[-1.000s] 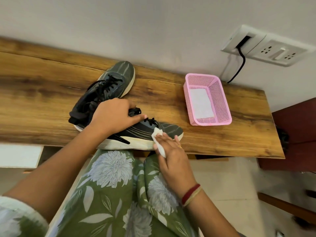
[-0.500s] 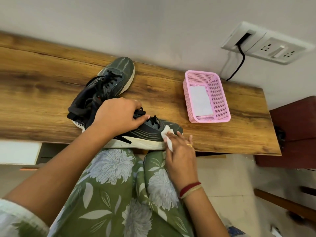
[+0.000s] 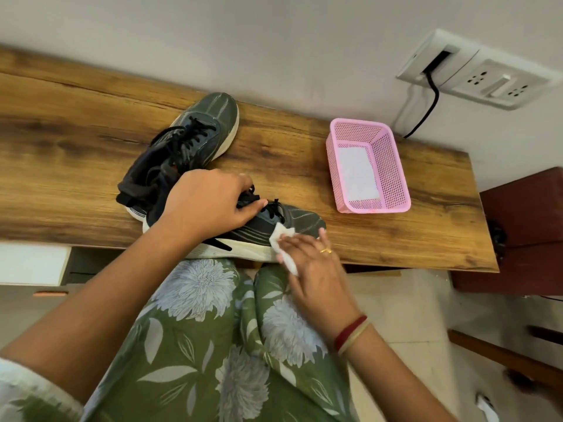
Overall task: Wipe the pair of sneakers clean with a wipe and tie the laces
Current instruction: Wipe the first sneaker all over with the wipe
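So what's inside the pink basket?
A flat white sheet lies on the bottom of the pink basket. Whatever might be underneath the sheet is covered.

Gripping the near sneaker [image 3: 292,222] at its laces [image 3: 271,207] with left hand [image 3: 210,205], pressing wipe [image 3: 278,239] onto its toe with right hand [image 3: 316,269].

Grey near sneaker [image 3: 259,228] upright, white wipe [image 3: 278,236] on its toe side, far sneaker [image 3: 213,117] just behind (black laces [image 3: 192,134])
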### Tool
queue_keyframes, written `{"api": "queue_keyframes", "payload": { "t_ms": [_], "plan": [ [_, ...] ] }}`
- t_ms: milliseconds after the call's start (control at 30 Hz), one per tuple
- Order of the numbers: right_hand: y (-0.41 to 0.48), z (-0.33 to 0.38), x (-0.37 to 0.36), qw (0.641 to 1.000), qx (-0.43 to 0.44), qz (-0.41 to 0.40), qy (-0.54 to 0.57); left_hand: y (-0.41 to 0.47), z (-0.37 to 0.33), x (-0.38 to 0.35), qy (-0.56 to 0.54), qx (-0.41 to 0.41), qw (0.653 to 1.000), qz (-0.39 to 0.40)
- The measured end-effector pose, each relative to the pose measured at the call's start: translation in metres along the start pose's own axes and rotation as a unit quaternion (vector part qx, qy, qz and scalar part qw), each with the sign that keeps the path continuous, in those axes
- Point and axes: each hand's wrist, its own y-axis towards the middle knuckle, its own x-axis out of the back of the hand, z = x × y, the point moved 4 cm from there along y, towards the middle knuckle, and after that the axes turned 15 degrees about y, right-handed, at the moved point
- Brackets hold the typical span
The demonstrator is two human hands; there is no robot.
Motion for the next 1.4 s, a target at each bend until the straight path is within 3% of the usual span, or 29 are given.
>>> {"api": "queue_keyframes", "payload": {
  "t_ms": [100, 233, 300, 400, 567, 700, 833, 967, 1033, 1100, 1167, 1233, 1300, 1333, 1400],
  "plan": [
    [0.005, -0.022, 0.015, 0.998, -0.013, -0.016, -0.057, -0.001, -0.002, -0.001, 0.001, -0.002, 1.000, -0.002],
    [0.000, 0.004, -0.002, 0.999, 0.001, 0.012, 0.043, -0.001, 0.002, -0.003, 0.008, 0.004, 1.000, -0.007],
    [-0.001, -0.005, 0.005, 1.000, 0.018, -0.002, 0.005, -0.002, 0.001, -0.002, 0.005, 0.003, 1.000, -0.018],
    [0.006, -0.031, 0.020, 0.996, -0.030, -0.027, -0.084, -0.005, -0.001, -0.001, -0.005, 0.003, 1.000, -0.020],
    [0.005, -0.008, 0.001, 1.000, 0.001, -0.004, -0.002, -0.003, 0.003, -0.002, -0.006, -0.003, 1.000, -0.012],
    [0.015, -0.041, 0.023, 0.995, -0.038, -0.032, -0.088, -0.004, 0.000, -0.002, -0.014, -0.004, 1.000, -0.015],
    [0.014, -0.022, 0.006, 1.000, 0.002, 0.013, -0.018, -0.003, 0.003, -0.004, -0.015, 0.001, 1.000, -0.019],
    [0.016, -0.048, 0.025, 0.997, -0.037, -0.044, -0.059, -0.004, 0.002, -0.005, -0.023, 0.009, 0.999, -0.027],
    [0.018, -0.046, 0.024, 0.997, -0.056, -0.041, -0.022, -0.001, 0.005, -0.007, -0.043, 0.023, 0.999, -0.018],
    [0.017, -0.033, 0.012, 1.000, -0.014, -0.009, 0.015, 0.004, 0.012, -0.009, -0.074, 0.042, 0.996, -0.002],
    [0.016, -0.033, 0.013, 0.997, -0.006, -0.038, 0.069, 0.010, 0.018, -0.010, -0.112, 0.057, 0.992, 0.016],
    [0.019, -0.043, 0.036, 0.954, -0.065, -0.155, 0.248, 0.015, 0.024, -0.010, -0.153, 0.070, 0.985, 0.026],
    [0.017, -0.058, 0.058, 0.861, -0.125, -0.285, 0.401, 0.020, 0.032, -0.007, -0.187, 0.090, 0.978, 0.028],
    [0.016, -0.062, 0.065, 0.826, -0.135, -0.327, 0.439, 0.022, 0.035, -0.007, -0.202, 0.102, 0.974, 0.028],
    [0.013, -0.064, 0.070, 0.794, -0.138, -0.354, 0.475, 0.025, 0.039, -0.007, -0.211, 0.120, 0.970, 0.026]
  ]
}}
